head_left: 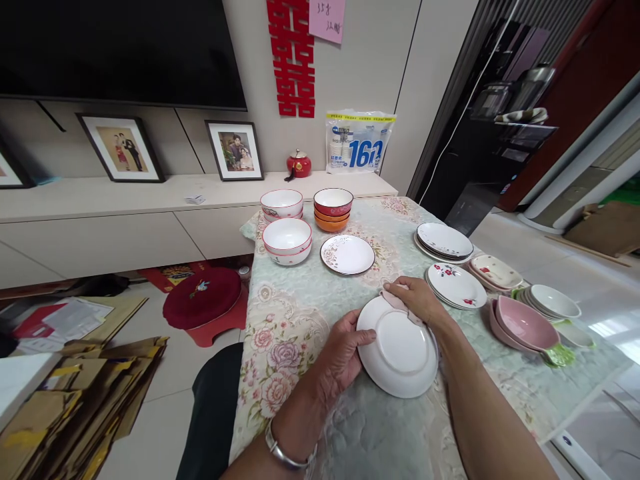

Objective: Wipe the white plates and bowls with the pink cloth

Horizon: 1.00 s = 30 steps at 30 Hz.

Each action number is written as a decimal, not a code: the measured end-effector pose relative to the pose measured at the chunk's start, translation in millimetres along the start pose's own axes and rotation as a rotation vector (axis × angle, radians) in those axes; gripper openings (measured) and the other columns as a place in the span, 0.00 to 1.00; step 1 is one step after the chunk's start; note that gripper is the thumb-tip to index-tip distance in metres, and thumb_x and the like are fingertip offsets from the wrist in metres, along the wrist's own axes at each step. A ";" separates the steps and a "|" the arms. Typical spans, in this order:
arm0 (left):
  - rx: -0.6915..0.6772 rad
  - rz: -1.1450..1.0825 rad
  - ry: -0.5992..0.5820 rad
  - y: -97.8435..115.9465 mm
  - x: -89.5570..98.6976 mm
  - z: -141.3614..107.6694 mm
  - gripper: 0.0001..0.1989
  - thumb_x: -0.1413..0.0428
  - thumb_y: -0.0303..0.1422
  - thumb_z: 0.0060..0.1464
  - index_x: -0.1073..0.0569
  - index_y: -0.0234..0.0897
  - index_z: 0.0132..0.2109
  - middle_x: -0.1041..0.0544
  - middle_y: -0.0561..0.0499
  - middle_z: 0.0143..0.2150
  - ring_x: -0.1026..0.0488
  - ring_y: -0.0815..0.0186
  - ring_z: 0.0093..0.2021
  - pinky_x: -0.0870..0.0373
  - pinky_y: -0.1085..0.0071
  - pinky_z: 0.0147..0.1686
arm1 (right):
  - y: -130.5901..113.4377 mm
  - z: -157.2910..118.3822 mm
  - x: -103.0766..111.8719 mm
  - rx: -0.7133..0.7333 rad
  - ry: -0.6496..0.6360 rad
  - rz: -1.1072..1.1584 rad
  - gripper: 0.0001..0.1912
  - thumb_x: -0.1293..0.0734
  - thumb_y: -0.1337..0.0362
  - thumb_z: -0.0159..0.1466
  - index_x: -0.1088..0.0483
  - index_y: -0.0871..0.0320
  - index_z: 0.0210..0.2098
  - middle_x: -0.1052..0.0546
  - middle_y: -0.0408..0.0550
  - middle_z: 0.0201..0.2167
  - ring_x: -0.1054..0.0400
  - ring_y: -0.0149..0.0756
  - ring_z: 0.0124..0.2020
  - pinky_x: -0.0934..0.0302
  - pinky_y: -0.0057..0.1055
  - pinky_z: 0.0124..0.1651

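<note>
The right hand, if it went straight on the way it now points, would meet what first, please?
The right hand would probably meet the single dark-rimmed plate on the tablecloth first, though the hand's height above it is hard to judge.

The front of the plate (399,353) faces away, unseen; the left fingers (347,323) are partly hidden behind it. The right fingers (403,291) cover some cloth (394,302).

Single head-worn view, facing forward and down across table (310,293); hands (341,357) near, cabinet (100,243) farther.
</note>
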<state>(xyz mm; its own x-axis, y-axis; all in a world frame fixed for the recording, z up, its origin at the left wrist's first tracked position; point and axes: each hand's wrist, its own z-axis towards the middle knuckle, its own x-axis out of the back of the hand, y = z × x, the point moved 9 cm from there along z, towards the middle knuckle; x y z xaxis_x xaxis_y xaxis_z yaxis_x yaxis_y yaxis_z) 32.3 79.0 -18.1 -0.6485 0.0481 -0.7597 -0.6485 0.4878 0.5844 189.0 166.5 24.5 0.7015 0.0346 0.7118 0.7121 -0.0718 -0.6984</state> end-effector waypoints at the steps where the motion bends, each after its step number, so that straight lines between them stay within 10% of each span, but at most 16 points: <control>1: 0.013 0.004 -0.026 -1.9 -3.2 -0.8 0.28 0.37 0.21 0.33 0.26 0.30 0.47 0.21 0.41 0.41 0.27 0.56 0.42 0.34 0.64 0.42 | 5.0 0.8 4.7 -0.031 0.026 0.010 0.22 0.37 0.45 0.57 0.27 0.58 0.27 0.29 0.42 0.20 0.39 0.32 0.23 0.48 0.28 0.26; 9: 0.084 -0.040 -0.060 -12.5 -15.9 -5.4 0.39 0.35 0.19 0.31 0.32 0.36 0.55 0.23 0.42 0.48 0.27 0.54 0.47 0.33 0.61 0.45 | 9.3 1.9 16.7 -0.049 0.178 -0.218 0.20 0.39 0.48 0.61 0.25 0.57 0.33 0.25 0.46 0.25 0.33 0.39 0.30 0.46 0.30 0.32; 21: 0.036 -0.048 -0.023 -18.0 -5.2 1.0 0.23 0.35 0.16 0.29 0.26 0.33 0.38 0.24 0.50 0.33 0.29 0.65 0.33 0.33 0.66 0.37 | -108.7 -55.0 -61.7 0.657 -0.129 -0.276 0.14 0.40 0.69 0.61 0.23 0.52 0.37 0.21 0.44 0.36 0.32 0.38 0.44 0.46 0.35 0.52; 30: 0.090 -0.080 -0.099 -16.1 -18.1 -4.4 0.37 0.34 0.19 0.33 0.29 0.39 0.54 0.23 0.44 0.47 0.28 0.55 0.47 0.34 0.61 0.47 | -32.2 -5.9 -9.9 0.142 0.077 -0.167 0.17 0.43 0.66 0.61 0.23 0.55 0.39 0.20 0.46 0.36 0.29 0.38 0.38 0.41 0.30 0.40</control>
<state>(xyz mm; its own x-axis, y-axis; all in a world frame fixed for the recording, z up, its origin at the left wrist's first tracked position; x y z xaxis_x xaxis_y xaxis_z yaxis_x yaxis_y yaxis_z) 52.8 66.4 -12.5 -0.5508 0.0891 -0.8299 -0.6553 0.5697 0.4961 158.9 162.5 40.4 0.5735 -0.0426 0.8181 0.8186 0.0698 -0.5701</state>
